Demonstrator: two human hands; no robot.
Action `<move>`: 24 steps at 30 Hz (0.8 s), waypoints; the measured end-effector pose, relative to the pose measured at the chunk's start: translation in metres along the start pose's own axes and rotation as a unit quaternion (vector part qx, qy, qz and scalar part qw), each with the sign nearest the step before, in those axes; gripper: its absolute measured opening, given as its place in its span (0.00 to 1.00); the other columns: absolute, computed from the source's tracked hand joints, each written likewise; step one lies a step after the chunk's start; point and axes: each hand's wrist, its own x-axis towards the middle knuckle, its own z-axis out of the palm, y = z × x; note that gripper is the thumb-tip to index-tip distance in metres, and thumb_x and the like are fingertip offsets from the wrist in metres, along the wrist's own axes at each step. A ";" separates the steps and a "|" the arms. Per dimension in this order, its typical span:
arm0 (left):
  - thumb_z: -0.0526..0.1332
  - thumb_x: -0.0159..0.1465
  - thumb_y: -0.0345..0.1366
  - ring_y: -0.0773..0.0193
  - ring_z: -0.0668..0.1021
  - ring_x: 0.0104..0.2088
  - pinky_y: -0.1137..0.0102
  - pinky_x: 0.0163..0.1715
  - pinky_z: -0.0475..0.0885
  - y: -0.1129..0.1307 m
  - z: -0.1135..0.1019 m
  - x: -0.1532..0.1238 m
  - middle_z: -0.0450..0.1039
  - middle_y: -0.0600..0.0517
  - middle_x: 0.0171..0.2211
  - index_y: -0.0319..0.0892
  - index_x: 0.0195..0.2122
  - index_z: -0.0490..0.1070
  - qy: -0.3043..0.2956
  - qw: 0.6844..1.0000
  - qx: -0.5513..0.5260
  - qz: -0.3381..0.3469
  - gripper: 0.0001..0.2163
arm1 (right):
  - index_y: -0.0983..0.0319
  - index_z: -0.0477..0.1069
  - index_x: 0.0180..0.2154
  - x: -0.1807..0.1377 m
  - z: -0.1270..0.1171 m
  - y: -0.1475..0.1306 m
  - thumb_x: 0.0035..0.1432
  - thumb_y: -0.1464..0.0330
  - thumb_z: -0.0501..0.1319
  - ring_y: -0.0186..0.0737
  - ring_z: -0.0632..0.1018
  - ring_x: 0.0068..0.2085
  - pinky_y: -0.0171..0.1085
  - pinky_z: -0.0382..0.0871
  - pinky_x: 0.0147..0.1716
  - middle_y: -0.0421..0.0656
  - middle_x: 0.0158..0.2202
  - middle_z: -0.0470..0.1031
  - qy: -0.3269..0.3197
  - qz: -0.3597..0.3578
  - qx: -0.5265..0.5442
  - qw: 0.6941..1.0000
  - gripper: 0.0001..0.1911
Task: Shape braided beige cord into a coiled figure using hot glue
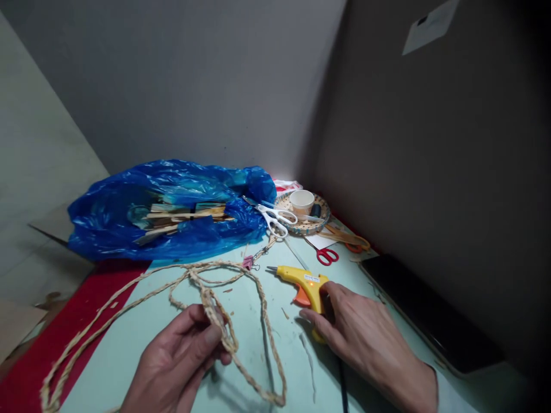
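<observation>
Grey walls (215, 86) meet in a corner behind a pale green tabletop (116, 344). Beyond the left fingers, a crumpled blue plastic bag (116, 229) holds flat sticks (185, 215). To the right fingers' right lies a long black object (430, 315), perhaps a tray or case. Braided cord (209, 304) is pinched between the left hand's (176, 355) thumb and fingers, its loops spreading around them. At the right hand's (365, 327) fingertips, a yellow glue gun (303, 276) points left; the thumb stands apart from its handle, and how far the hidden fingers wrap it cannot be told. Past those fingers sit a round woven tray (326, 215), white-handled scissors (275, 217), red-handled scissors (327, 256) and a pink binder clip (248, 262).
</observation>
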 end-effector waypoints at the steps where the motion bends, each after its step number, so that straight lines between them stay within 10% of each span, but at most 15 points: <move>1: 0.80 0.44 0.39 0.64 0.74 0.29 0.77 0.31 0.75 0.001 0.000 -0.001 0.77 0.55 0.29 0.50 0.31 0.83 -0.009 1.000 0.002 0.005 0.13 | 0.58 0.62 0.34 0.000 0.001 0.000 0.68 0.52 0.52 0.54 0.79 0.32 0.40 0.51 0.28 0.49 0.32 0.78 0.000 0.007 0.007 1.000 0.18; 11: 0.79 0.47 0.40 0.66 0.73 0.30 0.77 0.33 0.74 0.008 -0.004 -0.010 0.73 0.56 0.29 0.50 0.36 0.82 -0.015 0.999 0.004 0.048 0.14 | 0.61 0.70 0.32 -0.001 0.000 0.002 0.58 0.62 0.55 0.44 0.72 0.27 0.39 0.55 0.27 0.43 0.24 0.72 0.015 0.070 0.229 0.971 0.11; 17: 0.78 0.47 0.38 0.66 0.73 0.30 0.77 0.32 0.74 0.007 -0.006 -0.008 0.73 0.55 0.27 0.48 0.33 0.82 -0.016 0.999 0.003 0.050 0.12 | 0.64 0.76 0.43 -0.022 0.004 0.003 0.54 0.47 0.66 0.42 0.74 0.35 0.36 0.67 0.32 0.45 0.36 0.77 -0.007 0.158 0.576 0.802 0.28; 21: 0.78 0.46 0.37 0.64 0.74 0.30 0.76 0.32 0.74 0.007 -0.005 -0.007 0.73 0.55 0.26 0.47 0.30 0.80 -0.001 0.999 -0.002 0.051 0.11 | 0.63 0.75 0.43 -0.032 -0.001 -0.014 0.54 0.55 0.69 0.37 0.76 0.32 0.32 0.68 0.31 0.43 0.34 0.78 -0.069 0.203 0.719 0.661 0.21; 24: 0.79 0.46 0.36 0.62 0.76 0.32 0.74 0.34 0.74 0.005 -0.004 -0.004 0.76 0.54 0.28 0.46 0.30 0.79 0.003 0.999 -0.005 0.051 0.13 | 0.64 0.75 0.40 -0.031 -0.014 -0.025 0.54 0.56 0.70 0.27 0.71 0.21 0.27 0.61 0.21 0.41 0.30 0.78 -0.107 0.132 0.745 0.646 0.19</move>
